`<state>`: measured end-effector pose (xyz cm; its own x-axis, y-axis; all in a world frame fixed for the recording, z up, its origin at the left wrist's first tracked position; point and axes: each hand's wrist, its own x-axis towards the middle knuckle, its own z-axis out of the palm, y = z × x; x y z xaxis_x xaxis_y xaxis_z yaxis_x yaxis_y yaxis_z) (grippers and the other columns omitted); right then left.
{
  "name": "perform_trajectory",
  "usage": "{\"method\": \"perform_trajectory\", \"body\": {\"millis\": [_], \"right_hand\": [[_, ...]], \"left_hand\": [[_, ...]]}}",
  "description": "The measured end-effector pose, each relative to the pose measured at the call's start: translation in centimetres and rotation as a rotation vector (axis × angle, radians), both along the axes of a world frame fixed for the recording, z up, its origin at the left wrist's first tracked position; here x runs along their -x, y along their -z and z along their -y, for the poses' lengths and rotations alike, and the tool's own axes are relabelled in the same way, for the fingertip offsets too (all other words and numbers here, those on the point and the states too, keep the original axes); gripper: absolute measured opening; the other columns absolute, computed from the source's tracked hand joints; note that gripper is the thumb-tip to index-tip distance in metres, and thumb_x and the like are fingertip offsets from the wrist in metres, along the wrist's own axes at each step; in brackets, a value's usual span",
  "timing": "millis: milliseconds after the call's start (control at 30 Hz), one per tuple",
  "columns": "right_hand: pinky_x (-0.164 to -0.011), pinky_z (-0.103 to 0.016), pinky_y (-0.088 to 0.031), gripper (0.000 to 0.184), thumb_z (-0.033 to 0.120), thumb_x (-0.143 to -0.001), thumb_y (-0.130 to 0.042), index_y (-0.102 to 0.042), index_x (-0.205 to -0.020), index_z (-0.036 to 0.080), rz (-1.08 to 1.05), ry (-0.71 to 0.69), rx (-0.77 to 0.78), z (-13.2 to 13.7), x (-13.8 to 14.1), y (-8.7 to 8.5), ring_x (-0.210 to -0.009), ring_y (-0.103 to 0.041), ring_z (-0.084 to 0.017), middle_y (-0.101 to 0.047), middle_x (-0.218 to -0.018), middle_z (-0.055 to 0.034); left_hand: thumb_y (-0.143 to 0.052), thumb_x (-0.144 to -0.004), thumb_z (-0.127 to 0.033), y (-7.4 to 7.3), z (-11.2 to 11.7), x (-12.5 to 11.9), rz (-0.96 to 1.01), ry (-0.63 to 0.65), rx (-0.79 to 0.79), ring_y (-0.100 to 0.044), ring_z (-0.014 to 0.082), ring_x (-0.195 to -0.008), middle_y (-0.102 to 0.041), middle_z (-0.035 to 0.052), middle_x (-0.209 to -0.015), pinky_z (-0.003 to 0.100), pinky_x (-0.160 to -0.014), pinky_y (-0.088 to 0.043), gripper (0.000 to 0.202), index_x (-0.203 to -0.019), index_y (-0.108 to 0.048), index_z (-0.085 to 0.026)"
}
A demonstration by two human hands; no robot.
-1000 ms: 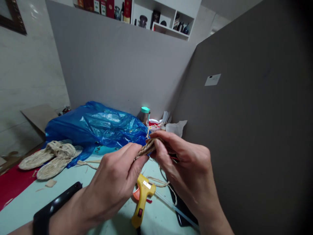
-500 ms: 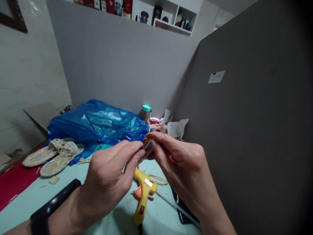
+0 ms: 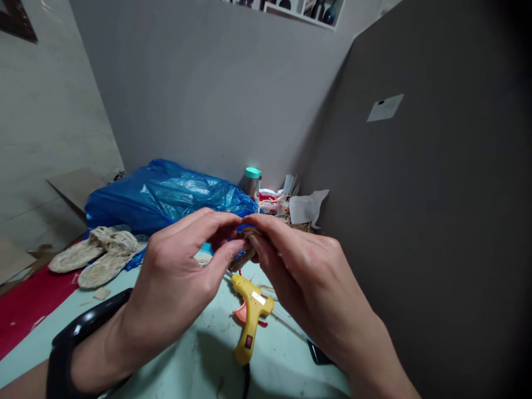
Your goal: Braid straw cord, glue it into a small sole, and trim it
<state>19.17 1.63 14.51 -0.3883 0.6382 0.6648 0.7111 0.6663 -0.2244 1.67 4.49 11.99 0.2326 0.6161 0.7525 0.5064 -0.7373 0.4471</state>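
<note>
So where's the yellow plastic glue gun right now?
In the head view, the yellow plastic glue gun lies low near centre on the pale green tabletop, below and between the left hand and right hand.

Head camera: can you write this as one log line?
left hand: thumb at brown cord, grip unclear; right hand: pinching cord; yellow glue gun: on table; woven sandals: at left

centre obstacle: glue gun (image 3: 252, 313) | ahead-left: blue bag (image 3: 166, 194) | right: dark partition (image 3: 424, 221) | passable: tabletop (image 3: 189, 354) left of glue gun
</note>
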Motion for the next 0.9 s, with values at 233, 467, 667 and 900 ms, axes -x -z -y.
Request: {"method": "perform_trajectory", "body": {"millis": [233, 467, 667, 900], "right_hand": [[-0.057, -0.023, -0.040, 0.009, 0.015, -0.102, -0.044, -0.051, -0.107, 0.016, 0.000, 0.005, 0.110, -0.1, 0.1, 0.2, -0.061, -0.057, -0.011, -0.064, -0.081, 0.0000], [-0.054, -0.024, -0.036, 0.012, 0.009, -0.100, -0.042, -0.050, -0.102, 0.017, 0.017, 0.053, 0.056, -0.3, 1.0, 0.7, -0.055, -0.049, -0.011, -0.057, -0.075, 0.0004], [-0.054, -0.022, -0.038, 0.009, 0.025, -0.103, -0.047, -0.053, -0.106, 0.018, -0.121, -0.006, 0.179, -0.1, 0.4, 0.2, -0.058, -0.052, -0.009, -0.061, -0.074, 0.0035], [-0.064, -0.023, -0.049, 0.014, 0.031, -0.101, -0.053, -0.062, -0.103, 0.020, -0.286, -0.138, 0.446, -0.6, -0.3, -0.1, -0.077, -0.066, -0.014, -0.070, -0.089, -0.0015]], "left_hand": [[-0.063, -0.091, -0.013, -0.1, -0.1, -0.2, -0.021, -0.010, -0.065, -0.062, 0.0122, -0.079, -0.068, -0.0034, -0.088, 0.027, -0.073, -0.048, 0.012, -0.094, -0.065, -0.024], [-0.064, -0.090, -0.015, -0.4, 0.0, -0.1, -0.024, -0.048, -0.045, -0.062, 0.0121, -0.072, -0.069, -0.0041, -0.081, 0.027, -0.069, -0.047, 0.010, -0.085, -0.066, -0.023], [-0.066, -0.087, -0.017, -0.9, 0.0, 0.1, 0.008, -0.032, 0.016, -0.064, 0.0133, -0.070, -0.069, -0.0033, -0.077, 0.026, -0.065, -0.047, 0.010, -0.079, -0.067, -0.022], [-0.067, -0.083, -0.021, -1.6, -0.4, 0.2, 0.183, -0.007, 0.223, -0.061, 0.0123, -0.066, -0.068, -0.0037, -0.074, 0.023, -0.062, -0.048, 0.007, -0.076, -0.066, -0.022]]}}
